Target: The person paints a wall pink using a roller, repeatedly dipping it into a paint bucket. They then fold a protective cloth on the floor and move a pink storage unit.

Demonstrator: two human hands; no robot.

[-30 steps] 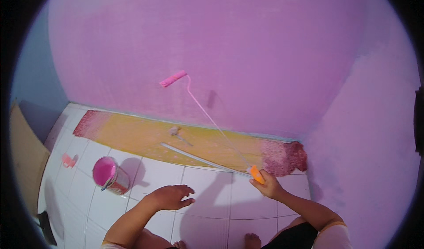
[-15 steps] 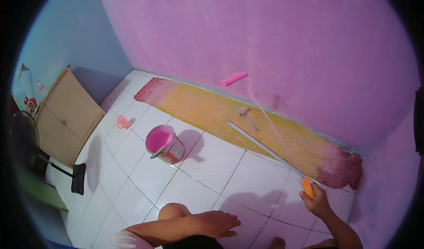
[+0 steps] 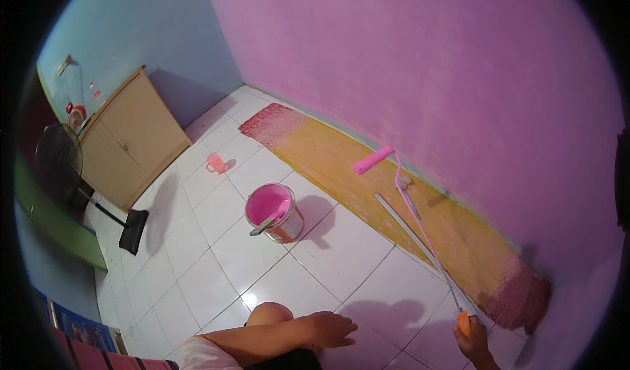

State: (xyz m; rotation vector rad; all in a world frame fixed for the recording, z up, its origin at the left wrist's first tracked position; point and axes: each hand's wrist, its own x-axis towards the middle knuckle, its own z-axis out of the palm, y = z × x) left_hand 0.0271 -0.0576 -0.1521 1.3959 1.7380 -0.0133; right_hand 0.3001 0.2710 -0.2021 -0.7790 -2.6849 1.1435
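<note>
Right hand (image 3: 472, 345), head view: I grip the orange handle (image 3: 464, 324) of my paint roller (image 3: 373, 160). Left hand (image 3: 331, 329): empty, fingers loosely extended. Compared with half a second ago, the sleeve (image 3: 375, 159) appears against the yellow cloth (image 3: 328, 152) instead of the pink wall (image 3: 394, 61). Count: one roller, one bucket (image 3: 289, 231), one cup (image 3: 216, 163). Sleeve: bright pink. Rod (image 3: 398, 175): thin, bent, pink near the sleeve.

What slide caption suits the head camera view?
Right hand holds an orange-handled paint roller; a paint bucket stands on white tiles.
</note>
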